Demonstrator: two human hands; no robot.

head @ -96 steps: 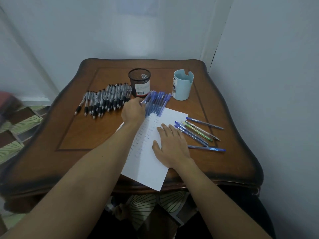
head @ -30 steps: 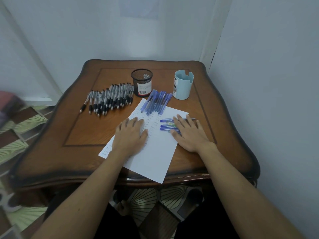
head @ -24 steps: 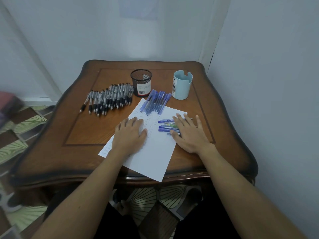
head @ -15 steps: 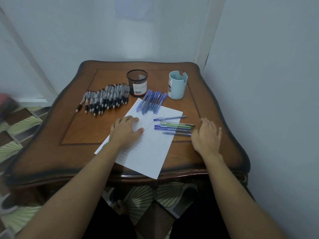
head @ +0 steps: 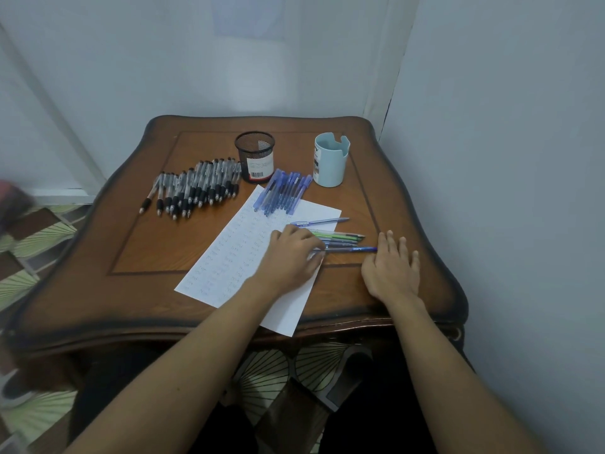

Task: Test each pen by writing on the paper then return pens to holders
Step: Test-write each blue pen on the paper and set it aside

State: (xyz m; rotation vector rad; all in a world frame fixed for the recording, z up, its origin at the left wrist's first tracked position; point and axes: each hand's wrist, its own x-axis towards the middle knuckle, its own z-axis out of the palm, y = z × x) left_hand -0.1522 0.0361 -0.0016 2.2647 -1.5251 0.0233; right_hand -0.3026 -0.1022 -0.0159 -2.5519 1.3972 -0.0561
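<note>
Noted left hand (head: pixel 291 257) moved across paper (head: pixel 229 257) onto left ends of mixed pens (head: pixel 343 239) at paper's right edge; likely picking next pen to test. Cannot tell whether curled fingers (head: pixel 312 240) pinch one yet. Found right hand (head: pixel 391 267) flat on table (head: pixel 340 290), holding nothing, fingertips (head: pixel 389 237) just beside pens' right ends.

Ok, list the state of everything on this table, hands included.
Paper: flat, written on.
Mesh holder: upright, empty.
Blue holder: upright, no pens showing.
Black pens: lying in a row.
Blue pens: lying together, partly on the paper.
Mixed pens: lying across the paper's right edge.
Left hand: on the mixed pens, grip unclear.
Right hand: flat on the table.
</note>
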